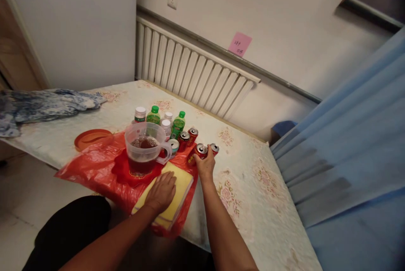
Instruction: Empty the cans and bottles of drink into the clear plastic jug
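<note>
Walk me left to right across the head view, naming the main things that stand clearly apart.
Patterned blue-and-white cloth, clear jug of dark liquid, red can in the right hand, pink note, blue curtain.

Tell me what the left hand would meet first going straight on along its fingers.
Sliding over the yellow cloth, the left hand would probably meet the red can at the right hand first; depth is hard to judge from this one view.
</note>
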Action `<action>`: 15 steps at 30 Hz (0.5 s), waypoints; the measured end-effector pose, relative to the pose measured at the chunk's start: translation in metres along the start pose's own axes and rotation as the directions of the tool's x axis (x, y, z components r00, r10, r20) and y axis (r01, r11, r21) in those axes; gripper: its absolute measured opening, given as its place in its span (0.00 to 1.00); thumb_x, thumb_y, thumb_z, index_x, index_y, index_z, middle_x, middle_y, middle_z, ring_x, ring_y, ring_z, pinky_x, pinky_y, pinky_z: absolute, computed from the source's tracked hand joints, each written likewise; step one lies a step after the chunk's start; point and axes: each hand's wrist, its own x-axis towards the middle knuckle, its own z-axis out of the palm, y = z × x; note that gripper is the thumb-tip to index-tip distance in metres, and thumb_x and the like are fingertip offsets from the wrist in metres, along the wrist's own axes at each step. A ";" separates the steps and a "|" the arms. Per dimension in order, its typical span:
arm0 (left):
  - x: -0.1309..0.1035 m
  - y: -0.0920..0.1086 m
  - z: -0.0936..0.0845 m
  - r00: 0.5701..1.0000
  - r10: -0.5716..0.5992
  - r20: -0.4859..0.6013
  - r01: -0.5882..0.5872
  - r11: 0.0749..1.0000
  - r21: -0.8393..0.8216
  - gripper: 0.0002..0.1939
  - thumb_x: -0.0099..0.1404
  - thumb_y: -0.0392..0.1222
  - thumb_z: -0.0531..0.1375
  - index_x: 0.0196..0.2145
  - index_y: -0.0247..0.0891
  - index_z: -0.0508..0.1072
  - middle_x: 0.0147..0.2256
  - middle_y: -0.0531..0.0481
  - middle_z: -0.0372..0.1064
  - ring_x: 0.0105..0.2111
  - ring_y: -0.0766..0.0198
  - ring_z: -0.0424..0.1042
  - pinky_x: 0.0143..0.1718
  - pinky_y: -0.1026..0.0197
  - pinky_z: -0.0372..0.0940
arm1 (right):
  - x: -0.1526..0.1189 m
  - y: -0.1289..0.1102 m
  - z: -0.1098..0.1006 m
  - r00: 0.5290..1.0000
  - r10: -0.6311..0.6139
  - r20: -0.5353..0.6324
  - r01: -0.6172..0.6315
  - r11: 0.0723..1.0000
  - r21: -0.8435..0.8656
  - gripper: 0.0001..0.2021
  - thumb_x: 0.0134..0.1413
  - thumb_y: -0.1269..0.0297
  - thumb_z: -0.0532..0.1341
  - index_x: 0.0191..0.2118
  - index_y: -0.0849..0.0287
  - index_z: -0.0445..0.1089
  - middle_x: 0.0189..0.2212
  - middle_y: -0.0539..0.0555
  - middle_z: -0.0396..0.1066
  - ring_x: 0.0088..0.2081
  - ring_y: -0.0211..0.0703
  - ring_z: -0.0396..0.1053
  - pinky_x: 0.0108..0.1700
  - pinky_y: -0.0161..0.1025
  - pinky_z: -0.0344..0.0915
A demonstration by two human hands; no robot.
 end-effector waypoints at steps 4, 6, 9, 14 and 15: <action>0.001 0.001 -0.002 1.000 -0.006 0.010 0.005 0.999 0.035 0.16 0.66 0.36 0.51 0.49 0.35 0.72 0.55 0.37 0.68 0.57 0.48 0.64 0.59 0.46 0.57 | -0.042 -0.006 -0.035 0.999 0.038 0.007 -0.039 0.994 0.098 0.37 0.41 0.61 0.67 0.60 0.64 0.62 0.56 0.63 0.68 0.56 0.54 0.68 0.58 0.47 0.63; 0.001 0.002 -0.002 1.000 -0.012 0.013 0.011 1.000 0.023 0.16 0.66 0.35 0.51 0.49 0.35 0.72 0.54 0.38 0.68 0.57 0.49 0.63 0.59 0.46 0.56 | -0.065 -0.008 -0.051 0.999 0.035 0.027 -0.037 0.993 0.114 0.37 0.41 0.62 0.67 0.60 0.64 0.62 0.56 0.64 0.69 0.56 0.54 0.68 0.58 0.47 0.63; 0.001 0.002 -0.002 0.999 -0.028 0.017 0.028 1.000 -0.013 0.17 0.66 0.35 0.51 0.49 0.35 0.72 0.54 0.37 0.68 0.58 0.49 0.63 0.60 0.45 0.56 | -0.097 -0.010 -0.072 0.996 0.065 0.056 -0.071 0.991 0.109 0.38 0.42 0.63 0.67 0.61 0.67 0.61 0.56 0.65 0.68 0.56 0.55 0.68 0.58 0.48 0.63; 0.001 0.003 -0.005 0.999 -0.043 0.025 0.045 0.997 -0.070 0.17 0.64 0.34 0.52 0.48 0.33 0.73 0.54 0.35 0.68 0.57 0.48 0.63 0.59 0.44 0.56 | -0.131 -0.014 -0.096 0.996 0.071 0.060 -0.077 0.992 0.097 0.37 0.41 0.64 0.68 0.60 0.65 0.63 0.56 0.64 0.69 0.56 0.56 0.68 0.57 0.48 0.65; 0.001 0.004 -0.006 0.999 -0.045 0.030 0.047 0.995 -0.088 0.17 0.63 0.34 0.52 0.47 0.33 0.73 0.53 0.34 0.68 0.57 0.48 0.64 0.60 0.44 0.56 | -0.134 -0.015 -0.099 0.996 0.069 0.064 -0.075 0.992 0.098 0.37 0.40 0.64 0.68 0.60 0.64 0.64 0.56 0.64 0.69 0.56 0.56 0.68 0.57 0.48 0.65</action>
